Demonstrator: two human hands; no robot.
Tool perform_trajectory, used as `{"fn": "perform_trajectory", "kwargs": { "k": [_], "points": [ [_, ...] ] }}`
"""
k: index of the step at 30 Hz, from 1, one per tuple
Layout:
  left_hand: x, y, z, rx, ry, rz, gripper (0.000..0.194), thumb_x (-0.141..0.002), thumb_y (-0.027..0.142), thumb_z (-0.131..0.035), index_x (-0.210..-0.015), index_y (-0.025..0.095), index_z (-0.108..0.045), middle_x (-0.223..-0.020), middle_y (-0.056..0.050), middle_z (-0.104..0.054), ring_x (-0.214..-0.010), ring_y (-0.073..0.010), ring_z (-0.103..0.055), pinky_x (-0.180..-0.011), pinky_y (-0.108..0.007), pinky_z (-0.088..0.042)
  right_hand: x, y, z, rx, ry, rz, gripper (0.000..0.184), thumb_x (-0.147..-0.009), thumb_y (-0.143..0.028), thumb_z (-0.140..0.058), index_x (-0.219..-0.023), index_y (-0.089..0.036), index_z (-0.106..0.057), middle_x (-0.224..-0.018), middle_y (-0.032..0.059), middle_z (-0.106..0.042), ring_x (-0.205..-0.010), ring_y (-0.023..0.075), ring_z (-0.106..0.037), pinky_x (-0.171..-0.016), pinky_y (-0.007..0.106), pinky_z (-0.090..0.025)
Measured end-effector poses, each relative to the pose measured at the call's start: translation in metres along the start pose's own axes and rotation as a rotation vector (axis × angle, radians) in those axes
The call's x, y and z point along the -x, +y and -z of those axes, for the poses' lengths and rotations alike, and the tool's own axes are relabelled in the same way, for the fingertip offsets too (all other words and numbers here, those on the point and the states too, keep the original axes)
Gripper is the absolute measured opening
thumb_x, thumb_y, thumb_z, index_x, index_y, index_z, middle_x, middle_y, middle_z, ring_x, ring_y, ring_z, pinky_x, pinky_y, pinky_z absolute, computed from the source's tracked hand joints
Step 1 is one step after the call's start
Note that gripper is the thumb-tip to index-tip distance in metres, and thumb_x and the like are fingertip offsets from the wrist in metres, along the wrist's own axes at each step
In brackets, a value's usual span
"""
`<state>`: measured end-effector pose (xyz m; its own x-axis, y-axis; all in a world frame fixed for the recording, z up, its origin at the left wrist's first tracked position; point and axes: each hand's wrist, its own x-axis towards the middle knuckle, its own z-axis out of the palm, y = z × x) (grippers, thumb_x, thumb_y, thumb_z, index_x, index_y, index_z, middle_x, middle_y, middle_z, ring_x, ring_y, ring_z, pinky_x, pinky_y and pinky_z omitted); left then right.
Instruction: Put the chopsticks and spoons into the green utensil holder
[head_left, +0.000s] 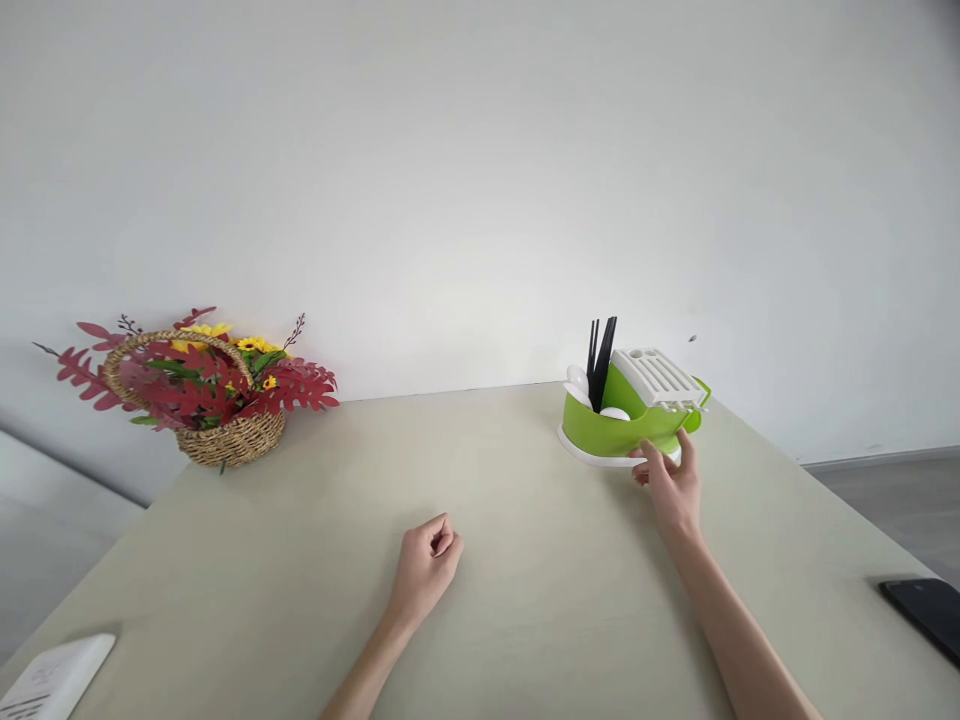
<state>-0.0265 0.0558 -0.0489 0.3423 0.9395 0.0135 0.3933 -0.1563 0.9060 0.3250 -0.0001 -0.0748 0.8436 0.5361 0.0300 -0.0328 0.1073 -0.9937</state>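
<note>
My left hand (427,562) rests above the middle of the table as a loose fist, with nothing showing in it. At the front right of a green and white utensil holder (600,433), my right hand (673,482) has its thumb and index finger apart, the other fingers partly curled. Its fingertips are at the holder's lower edge; whether they touch it I cannot tell. Black chopsticks (601,365) stand upright in the holder, with white spoons (577,384) beside them. A white slotted rack (660,378) tops its right part.
A wicker basket (236,440) of red leaves and yellow flowers stands at the back left against the wall (480,200). A white object with slots (60,675) lies at the front left. Near the right edge of the table (480,460) is a black phone (926,610).
</note>
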Motion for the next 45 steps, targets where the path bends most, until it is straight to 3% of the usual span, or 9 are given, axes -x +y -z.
{"fn": "perform_trajectory", "kwargs": {
  "k": [4,8,11,14,19,26,35,42,45],
  "points": [
    [0.0,-0.001,0.0,0.004,-0.003,-0.005,0.031,-0.071,0.026,-0.051,-0.063,0.024,-0.021,-0.058,0.008,-0.02,-0.057,-0.0103,-0.017,-0.052,-0.024,-0.015,-0.001,0.007,0.004,0.398,0.073,0.105,0.078,-0.085,-0.043,-0.063,-0.157,-0.026,-0.038,-0.095,0.002,-0.073,-0.073,0.0208,-0.066,-0.075,0.039,-0.051],
    [-0.001,-0.003,-0.001,-0.002,0.002,-0.012,0.031,-0.072,0.025,-0.051,-0.063,0.024,-0.021,-0.058,0.008,-0.019,-0.057,-0.0103,-0.017,-0.052,-0.025,-0.015,-0.004,0.016,0.006,0.603,0.152,0.246,0.079,-0.08,-0.038,-0.061,-0.155,-0.022,-0.042,-0.128,0.0152,-0.06,-0.102,0.0299,-0.066,-0.092,0.05,-0.05],
    [-0.001,-0.004,-0.001,-0.004,0.002,-0.014,0.031,-0.072,0.024,-0.051,-0.063,0.024,-0.021,-0.059,0.007,-0.019,-0.057,-0.0103,-0.017,-0.052,-0.025,-0.014,-0.004,0.02,0.006,0.62,0.183,0.314,0.077,-0.078,-0.037,-0.062,-0.151,-0.019,-0.046,-0.153,0.0243,-0.034,-0.133,0.0405,-0.05,-0.101,0.057,-0.045],
    [0.0,-0.003,-0.001,0.001,0.003,-0.014,0.031,-0.072,0.023,-0.051,-0.064,0.024,-0.021,-0.059,0.007,-0.019,-0.058,-0.0104,-0.016,-0.052,-0.025,-0.014,-0.005,0.023,0.007,0.611,0.159,0.36,0.077,-0.08,-0.039,-0.061,-0.151,-0.018,-0.044,-0.16,0.0249,-0.028,-0.147,0.043,-0.034,-0.109,0.06,-0.038],
    [0.0,0.0,0.0,0.01,-0.004,-0.005,0.031,-0.072,0.025,-0.051,-0.064,0.024,-0.021,-0.059,0.007,-0.019,-0.058,-0.0104,-0.016,-0.052,-0.025,-0.014,-0.007,0.027,0.006,0.582,0.151,0.41,0.073,-0.082,-0.042,-0.058,-0.15,-0.018,-0.044,-0.159,0.0209,-0.042,-0.148,0.0385,-0.038,-0.116,0.057,-0.032],
    [0.0,0.0,-0.002,-0.001,0.003,-0.008,0.031,-0.072,0.025,-0.051,-0.064,0.024,-0.021,-0.059,0.007,-0.019,-0.057,-0.0105,-0.016,-0.052,-0.025,-0.015,-0.002,0.024,0.001,0.617,0.125,0.387,0.069,-0.085,-0.046,-0.056,-0.149,-0.021,-0.049,-0.16,0.0154,-0.046,-0.142,0.0377,-0.047,-0.112,0.054,-0.038],
    [0.001,0.003,-0.001,-0.002,0.003,0.015,0.032,-0.071,0.028,-0.052,-0.064,0.024,-0.021,-0.059,0.007,-0.018,-0.058,-0.0105,-0.016,-0.053,-0.024,-0.015,0.02,0.022,-0.022,0.668,-0.027,0.485,0.057,-0.092,-0.046,-0.051,-0.142,-0.02,-0.055,-0.146,0.0182,-0.06,-0.131,0.0364,-0.058,-0.103,0.053,-0.046],
    [0.0,0.003,-0.002,-0.003,0.003,0.007,0.031,-0.071,0.027,-0.051,-0.063,0.024,-0.021,-0.058,0.008,-0.019,-0.057,-0.0106,-0.017,-0.052,-0.024,-0.015,0.05,0.023,-0.041,0.658,-0.086,0.642,0.041,-0.094,-0.04,-0.054,-0.132,-0.027,-0.058,-0.162,0.0139,-0.041,-0.142,0.0374,-0.045,-0.105,0.059,-0.045],
    [0.001,0.002,-0.002,0.0,0.0,0.007,0.031,-0.071,0.026,-0.051,-0.063,0.024,-0.021,-0.058,0.008,-0.019,-0.057,-0.0105,-0.017,-0.052,-0.024,-0.015,0.059,0.02,-0.046,0.692,-0.094,0.721,0.033,-0.093,-0.036,-0.056,-0.124,-0.027,-0.063,-0.16,0.0136,-0.041,-0.142,0.0366,-0.045,-0.107,0.058,-0.043]
  ]
}}
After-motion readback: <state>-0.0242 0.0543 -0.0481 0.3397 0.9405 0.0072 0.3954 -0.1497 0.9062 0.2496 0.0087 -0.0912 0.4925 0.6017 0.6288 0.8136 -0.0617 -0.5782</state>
